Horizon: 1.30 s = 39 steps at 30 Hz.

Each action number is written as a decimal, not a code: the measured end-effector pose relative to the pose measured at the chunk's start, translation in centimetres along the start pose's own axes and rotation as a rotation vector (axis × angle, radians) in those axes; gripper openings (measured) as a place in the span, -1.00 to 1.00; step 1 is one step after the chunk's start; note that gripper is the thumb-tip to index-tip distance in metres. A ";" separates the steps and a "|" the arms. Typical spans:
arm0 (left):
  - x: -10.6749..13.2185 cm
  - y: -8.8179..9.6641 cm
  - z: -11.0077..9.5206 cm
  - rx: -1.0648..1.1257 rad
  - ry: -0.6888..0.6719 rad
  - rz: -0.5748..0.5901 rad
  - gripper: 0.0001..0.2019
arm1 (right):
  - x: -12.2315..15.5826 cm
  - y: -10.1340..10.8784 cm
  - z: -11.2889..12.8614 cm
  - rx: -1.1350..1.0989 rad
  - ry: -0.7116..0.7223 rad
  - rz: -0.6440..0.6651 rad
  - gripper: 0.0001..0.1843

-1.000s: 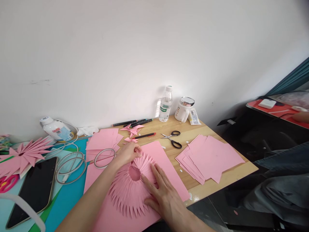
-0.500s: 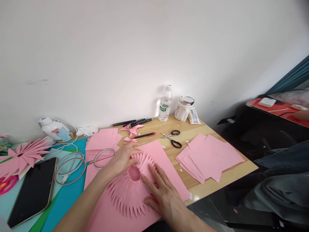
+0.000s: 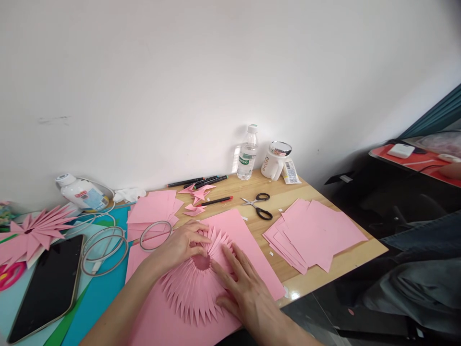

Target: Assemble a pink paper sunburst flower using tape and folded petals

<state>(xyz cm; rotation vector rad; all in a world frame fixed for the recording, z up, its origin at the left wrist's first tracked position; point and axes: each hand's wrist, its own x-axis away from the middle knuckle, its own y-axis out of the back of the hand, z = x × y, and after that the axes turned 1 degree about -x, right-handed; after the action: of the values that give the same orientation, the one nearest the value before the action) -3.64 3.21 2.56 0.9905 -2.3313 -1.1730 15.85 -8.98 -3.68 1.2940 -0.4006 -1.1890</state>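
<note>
A pleated pink paper rosette [image 3: 192, 295] lies fanned out round a central hole on a large pink paper sheet [image 3: 252, 250]. My left hand [image 3: 182, 242] bends over its upper left part, thumb by the rim of the hole and fingertips on the pleats, gripping them. Across the right side of the rosette, my right hand [image 3: 241, 286] lies with fingers spread and pressing the folds; it covers that stretch of pleats. A silver ring-shaped bangle [image 3: 156, 235] circles my left forearm's near side, lying close to the wrist.
Scissors [image 3: 258, 205] and a stack of pink paper pieces [image 3: 320, 230] lie on the right. Behind stand a water bottle [image 3: 247, 154] and a white mug [image 3: 273, 163]. Several markers [image 3: 205, 182] lie by the wall. On the left are a phone [image 3: 46, 288], a coiled cable [image 3: 104, 250] and another paper rosette [image 3: 30, 233].
My left thumb and fingers have drawn in toward the hole's upper edge, onto the pleats there. My right hand stays almost where it was. The view has shifted very slightly.
</note>
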 end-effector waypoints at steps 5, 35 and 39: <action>0.3 -0.4 0.2 -0.084 -0.064 -0.032 -0.82 | -0.1 0.4 -0.1 0.035 0.046 0.030 -0.17; 1.4 -1.1 -1.1 -0.109 -0.103 -0.082 -0.80 | -2.2 2.2 -0.3 0.067 0.126 0.255 -0.30; 1.3 -0.7 -1.5 -0.120 -0.086 -0.015 -0.71 | -3.4 3.3 -0.4 0.030 0.197 0.285 -0.23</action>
<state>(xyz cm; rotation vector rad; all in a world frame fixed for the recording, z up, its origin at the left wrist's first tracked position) -3.37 1.15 2.93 0.9350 -2.2906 -1.3697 16.28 -6.49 0.35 1.3175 -0.4430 -0.8119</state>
